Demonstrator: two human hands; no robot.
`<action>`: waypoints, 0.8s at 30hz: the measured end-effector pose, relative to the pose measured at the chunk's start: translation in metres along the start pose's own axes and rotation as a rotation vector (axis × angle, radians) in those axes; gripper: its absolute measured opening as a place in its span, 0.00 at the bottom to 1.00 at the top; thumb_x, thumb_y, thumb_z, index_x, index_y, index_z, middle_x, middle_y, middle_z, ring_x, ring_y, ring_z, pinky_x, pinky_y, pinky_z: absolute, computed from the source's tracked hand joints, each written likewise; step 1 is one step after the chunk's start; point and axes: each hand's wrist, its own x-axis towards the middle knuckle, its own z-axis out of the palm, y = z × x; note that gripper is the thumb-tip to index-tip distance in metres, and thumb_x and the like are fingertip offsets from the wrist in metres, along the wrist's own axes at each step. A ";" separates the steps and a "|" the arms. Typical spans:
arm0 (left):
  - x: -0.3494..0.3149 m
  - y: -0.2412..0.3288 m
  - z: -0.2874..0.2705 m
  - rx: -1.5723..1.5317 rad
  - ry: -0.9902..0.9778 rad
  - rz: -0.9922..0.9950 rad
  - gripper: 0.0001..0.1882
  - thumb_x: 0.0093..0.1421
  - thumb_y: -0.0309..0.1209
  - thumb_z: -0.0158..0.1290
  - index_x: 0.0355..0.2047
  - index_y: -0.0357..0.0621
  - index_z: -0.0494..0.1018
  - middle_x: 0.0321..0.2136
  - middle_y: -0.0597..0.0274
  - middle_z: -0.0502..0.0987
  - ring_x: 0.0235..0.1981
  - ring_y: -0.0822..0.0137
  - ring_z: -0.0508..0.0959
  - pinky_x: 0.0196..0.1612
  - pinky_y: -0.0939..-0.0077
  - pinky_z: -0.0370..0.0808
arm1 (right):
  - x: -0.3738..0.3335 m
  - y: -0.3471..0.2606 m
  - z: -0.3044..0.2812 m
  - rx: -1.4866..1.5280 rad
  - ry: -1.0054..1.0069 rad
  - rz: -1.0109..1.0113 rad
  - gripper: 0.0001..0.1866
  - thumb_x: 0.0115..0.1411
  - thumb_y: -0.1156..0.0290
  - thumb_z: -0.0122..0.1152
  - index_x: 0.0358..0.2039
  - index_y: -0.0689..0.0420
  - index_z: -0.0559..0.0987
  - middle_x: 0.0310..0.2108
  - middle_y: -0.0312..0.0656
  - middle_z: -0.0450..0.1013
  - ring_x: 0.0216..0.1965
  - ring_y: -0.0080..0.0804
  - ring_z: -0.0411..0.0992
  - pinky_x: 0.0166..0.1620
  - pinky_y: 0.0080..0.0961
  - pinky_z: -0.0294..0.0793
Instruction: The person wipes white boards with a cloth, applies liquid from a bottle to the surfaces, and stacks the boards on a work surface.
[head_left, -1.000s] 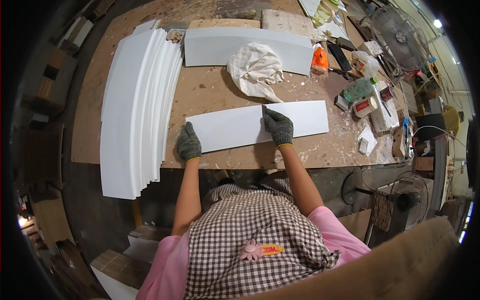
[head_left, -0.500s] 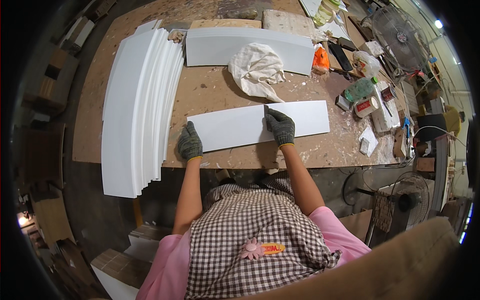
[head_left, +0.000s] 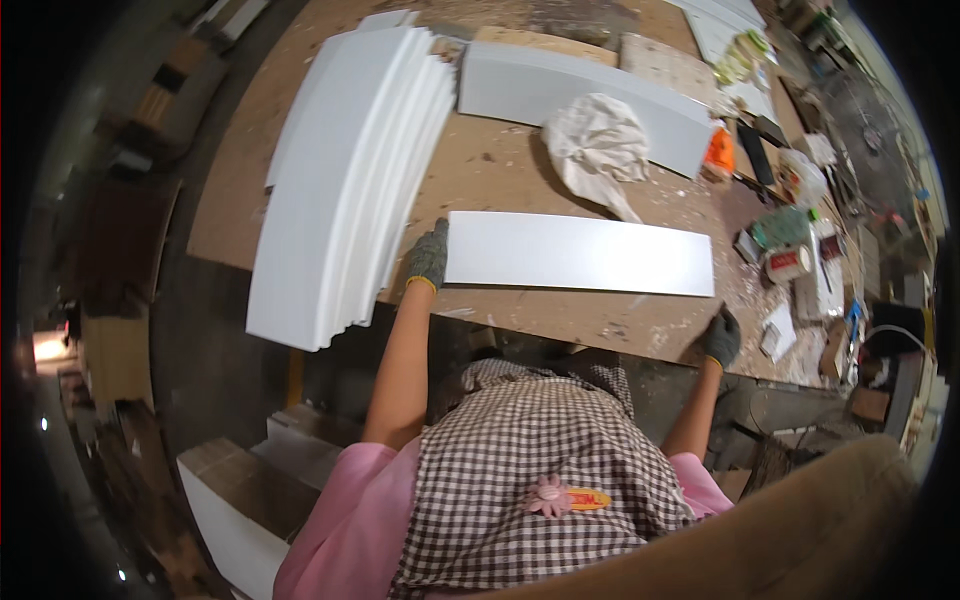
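A long white board (head_left: 580, 252) lies flat on the worktable, its long side running along the near edge. My left hand (head_left: 428, 256), in a dark grey knit glove with a yellow cuff, holds the board at its left end, fingers along the short edge. Off the board's near right corner is my right hand (head_left: 721, 340), gloved alike and low by the table's front edge. Its fingers are curled closed; something dark may be in them, but blur hides what it is.
A tall row of white boards (head_left: 335, 190) stands at the left, overhanging the table (head_left: 590, 318). Behind lie more white boards (head_left: 590, 95) and a crumpled white cloth (head_left: 598, 145). A green bottle (head_left: 783, 229), a can (head_left: 787, 263) and an orange bag (head_left: 718, 155) crowd the right side.
My right hand, which pressed a dark flat piece on the board's middle, has moved right and toward me, off the board. My left hand stays at the left end. The view has shifted and turned.
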 end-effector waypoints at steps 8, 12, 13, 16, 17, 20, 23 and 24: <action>0.010 -0.004 -0.044 -1.227 -0.597 -0.581 0.35 0.65 0.60 0.34 0.46 0.40 0.74 0.35 0.55 0.80 0.30 0.65 0.81 0.35 0.67 0.80 | 0.024 -0.185 0.055 0.209 0.010 -0.564 0.14 0.57 0.67 0.61 0.44 0.55 0.80 0.39 0.47 0.76 0.43 0.44 0.73 0.48 0.35 0.70; 0.018 0.032 -0.037 -1.241 -0.587 -0.586 0.37 0.64 0.60 0.35 0.48 0.37 0.73 0.39 0.51 0.79 0.40 0.61 0.80 0.44 0.61 0.77 | 0.029 -0.287 0.143 0.181 -0.099 -0.843 0.23 0.54 0.58 0.62 0.52 0.46 0.76 0.46 0.48 0.73 0.53 0.46 0.67 0.57 0.42 0.62; 0.019 0.015 -0.028 -0.853 -0.408 -0.449 0.37 0.63 0.60 0.36 0.50 0.34 0.71 0.43 0.47 0.77 0.46 0.58 0.76 0.50 0.58 0.73 | 0.017 -0.321 0.162 0.028 -0.104 -0.849 0.31 0.53 0.48 0.60 0.57 0.42 0.71 0.53 0.51 0.69 0.58 0.50 0.62 0.61 0.48 0.56; 0.015 0.087 -0.028 -0.202 -0.216 -0.486 0.38 0.61 0.58 0.38 0.55 0.33 0.66 0.55 0.37 0.67 0.61 0.46 0.64 0.62 0.55 0.59 | 0.031 -0.334 0.213 -0.361 -0.351 -0.979 0.29 0.53 0.53 0.56 0.56 0.42 0.71 0.59 0.54 0.62 0.62 0.55 0.56 0.63 0.49 0.52; 0.002 0.116 -0.032 -0.193 -0.130 -0.547 0.38 0.61 0.57 0.37 0.57 0.35 0.65 0.57 0.38 0.65 0.61 0.43 0.62 0.63 0.56 0.58 | 0.043 -0.324 0.227 -0.303 -0.264 -1.013 0.23 0.54 0.56 0.56 0.51 0.44 0.75 0.57 0.55 0.64 0.60 0.58 0.59 0.61 0.51 0.57; 0.006 0.071 0.021 0.053 0.166 -0.046 0.23 0.68 0.45 0.34 0.44 0.40 0.71 0.42 0.45 0.73 0.43 0.45 0.73 0.46 0.50 0.69 | 0.063 -0.343 0.216 -0.473 -0.311 -0.827 0.12 0.49 0.63 0.60 0.35 0.48 0.83 0.40 0.50 0.77 0.43 0.48 0.75 0.47 0.40 0.73; -0.023 0.057 0.002 -0.341 0.336 -0.369 0.21 0.68 0.43 0.36 0.52 0.44 0.67 0.42 0.45 0.75 0.40 0.45 0.75 0.44 0.54 0.72 | -0.027 -0.421 0.134 -0.343 -0.623 -0.796 0.17 0.49 0.51 0.61 0.26 0.53 0.83 0.30 0.49 0.78 0.37 0.43 0.77 0.43 0.41 0.72; -0.026 0.064 -0.003 -0.439 0.321 -0.455 0.21 0.67 0.41 0.39 0.56 0.45 0.65 0.42 0.46 0.75 0.38 0.45 0.76 0.43 0.54 0.73 | -0.051 -0.428 0.105 -0.374 -0.531 -0.922 0.18 0.50 0.50 0.58 0.28 0.51 0.83 0.28 0.47 0.77 0.38 0.44 0.75 0.45 0.44 0.68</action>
